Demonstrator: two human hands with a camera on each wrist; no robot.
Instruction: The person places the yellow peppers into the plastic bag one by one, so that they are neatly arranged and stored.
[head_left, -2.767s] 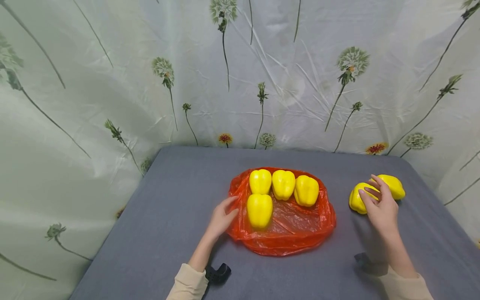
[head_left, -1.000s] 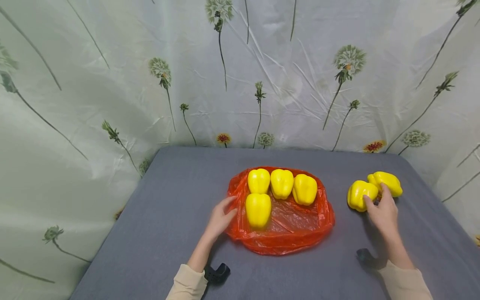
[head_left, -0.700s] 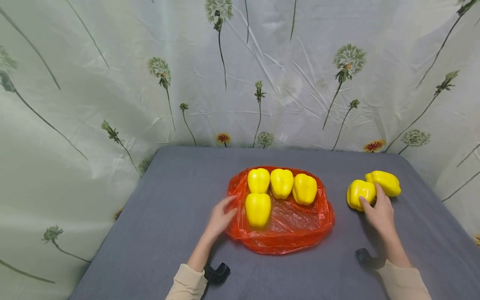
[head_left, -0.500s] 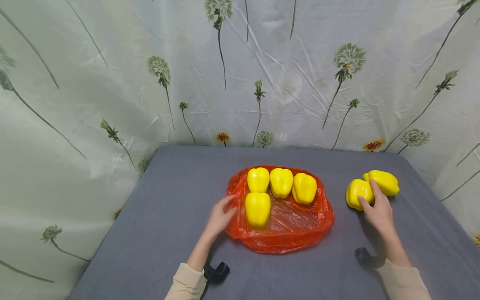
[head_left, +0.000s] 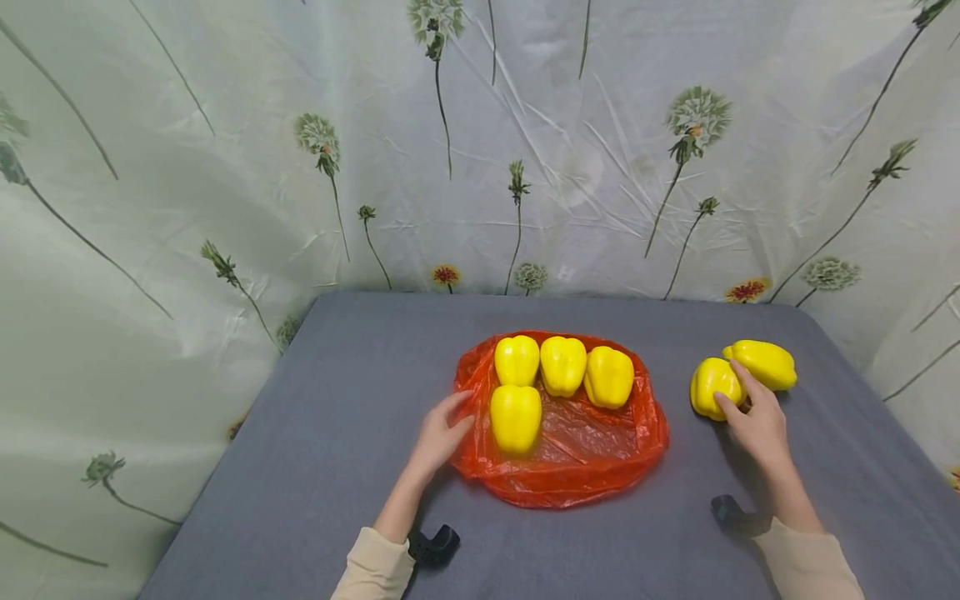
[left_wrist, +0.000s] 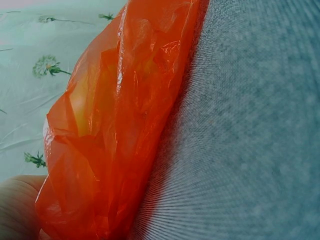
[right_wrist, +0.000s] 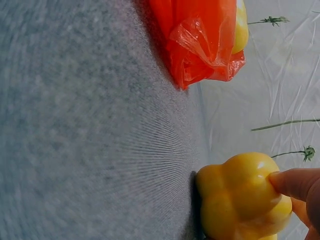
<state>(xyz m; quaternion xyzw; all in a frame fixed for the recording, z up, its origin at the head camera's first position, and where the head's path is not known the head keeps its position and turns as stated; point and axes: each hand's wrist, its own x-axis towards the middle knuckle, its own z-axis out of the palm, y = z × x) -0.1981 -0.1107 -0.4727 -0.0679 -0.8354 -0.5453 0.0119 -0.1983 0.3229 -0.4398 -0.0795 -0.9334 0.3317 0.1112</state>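
On the grey table a red plastic bag (head_left: 570, 492) lies with its mouth spread, several yellow bell peppers (head_left: 516, 421) inside it. My left hand (head_left: 437, 437) holds the bag's left rim; in the left wrist view only part of that hand (left_wrist: 20, 202) shows beside the thin red film (left_wrist: 100, 170). At the right, my right hand (head_left: 761, 425) grips a yellow bell pepper (head_left: 711, 387) between thumb and fingers. This bell pepper (right_wrist: 240, 200) still rests on the table in the right wrist view. Another bell pepper (head_left: 768, 365) lies on its side just behind it.
Black curved wrist pieces (head_left: 435, 546) sit under both wrists. Behind the grey table (head_left: 337, 400) hangs a pale curtain (head_left: 585, 167) printed with dandelions, close to the table's far edge.
My right hand has come down onto the nearer loose bell pepper and closed thumb and fingers on it. My left hand stays at the bag's rim.
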